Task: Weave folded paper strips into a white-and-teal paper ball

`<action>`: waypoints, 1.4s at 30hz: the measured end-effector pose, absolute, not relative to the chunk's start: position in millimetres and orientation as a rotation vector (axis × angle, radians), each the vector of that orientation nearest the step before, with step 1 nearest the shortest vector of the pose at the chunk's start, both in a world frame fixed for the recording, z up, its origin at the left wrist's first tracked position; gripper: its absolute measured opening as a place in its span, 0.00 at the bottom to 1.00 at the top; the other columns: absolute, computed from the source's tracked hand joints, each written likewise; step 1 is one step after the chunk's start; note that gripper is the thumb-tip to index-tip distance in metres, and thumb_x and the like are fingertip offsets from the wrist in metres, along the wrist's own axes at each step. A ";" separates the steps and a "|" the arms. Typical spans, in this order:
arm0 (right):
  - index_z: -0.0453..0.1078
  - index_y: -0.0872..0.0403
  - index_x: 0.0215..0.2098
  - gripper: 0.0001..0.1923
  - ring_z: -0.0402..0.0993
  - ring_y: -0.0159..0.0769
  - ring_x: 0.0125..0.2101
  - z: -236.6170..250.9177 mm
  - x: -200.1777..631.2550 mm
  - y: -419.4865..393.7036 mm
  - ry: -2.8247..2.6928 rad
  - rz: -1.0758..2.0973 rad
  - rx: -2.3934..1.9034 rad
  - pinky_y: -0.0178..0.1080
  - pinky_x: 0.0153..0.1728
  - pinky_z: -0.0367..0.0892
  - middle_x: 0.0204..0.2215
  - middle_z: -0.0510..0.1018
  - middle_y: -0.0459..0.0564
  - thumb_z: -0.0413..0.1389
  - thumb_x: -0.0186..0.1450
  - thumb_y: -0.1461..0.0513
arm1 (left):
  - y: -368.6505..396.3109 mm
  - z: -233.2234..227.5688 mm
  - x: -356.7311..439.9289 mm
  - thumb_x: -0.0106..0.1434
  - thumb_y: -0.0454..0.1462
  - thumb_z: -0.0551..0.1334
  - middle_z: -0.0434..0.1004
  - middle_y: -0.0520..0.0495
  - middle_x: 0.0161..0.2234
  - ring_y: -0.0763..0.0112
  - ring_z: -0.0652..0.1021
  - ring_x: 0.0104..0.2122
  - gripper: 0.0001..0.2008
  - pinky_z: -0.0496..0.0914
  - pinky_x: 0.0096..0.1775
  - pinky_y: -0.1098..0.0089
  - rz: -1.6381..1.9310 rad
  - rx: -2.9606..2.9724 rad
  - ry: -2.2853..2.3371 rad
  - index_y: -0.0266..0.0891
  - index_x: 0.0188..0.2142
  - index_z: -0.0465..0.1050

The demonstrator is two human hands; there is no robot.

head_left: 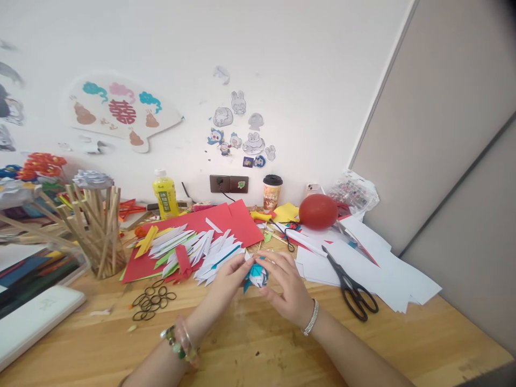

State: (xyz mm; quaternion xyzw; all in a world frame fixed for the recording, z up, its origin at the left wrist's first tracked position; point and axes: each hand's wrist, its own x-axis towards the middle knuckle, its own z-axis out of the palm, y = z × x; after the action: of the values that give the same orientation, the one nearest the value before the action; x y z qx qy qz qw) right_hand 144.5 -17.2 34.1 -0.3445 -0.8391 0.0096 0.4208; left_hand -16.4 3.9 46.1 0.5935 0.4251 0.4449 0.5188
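Between my two hands, just above the wooden table, is a small folded paper piece (pixel 257 275) in blue and white. My left hand (pixel 230 275) grips its left side, thumb and fingers closed on it. From the right, my right hand (pixel 284 279) holds the same piece, fingers over its top and thumb at its lower edge. Part of the piece is hidden behind the fingers. Just beyond my left hand lie many folded paper strips (pixel 217 252), mostly white, some blue, green and red. Black-handled scissors (pixel 350 287) rest on white paper sheets (pixel 374 269) to the right.
Black elastic bands (pixel 155 301) lie at the left, near a container of wooden sticks (pixel 100 236). Red paper (pixel 242 223), a yellow-labelled bottle (pixel 165 196), a lidded cup (pixel 272 192) and a red balloon (pixel 318 211) stand or lie toward the wall. A white case (pixel 36 322) is front left.
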 end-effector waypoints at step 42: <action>0.63 0.58 0.49 0.19 0.64 0.43 0.44 23.6 139.8 -20.2 -2.213 -0.395 -0.789 0.46 0.41 0.63 0.44 0.72 0.56 0.46 0.63 0.57 | 6.8 37.3 -18.7 0.57 0.42 0.48 0.62 0.54 0.18 0.70 0.67 0.22 0.12 0.61 0.26 0.72 0.966 1.843 1.432 0.40 0.21 0.60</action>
State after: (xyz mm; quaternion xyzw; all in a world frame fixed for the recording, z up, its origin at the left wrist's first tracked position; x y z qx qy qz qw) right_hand 139.8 -20.2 23.6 -0.3078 -0.8627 -0.1540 0.3706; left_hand -18.7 6.8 37.3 0.6953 0.5404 0.3645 0.3027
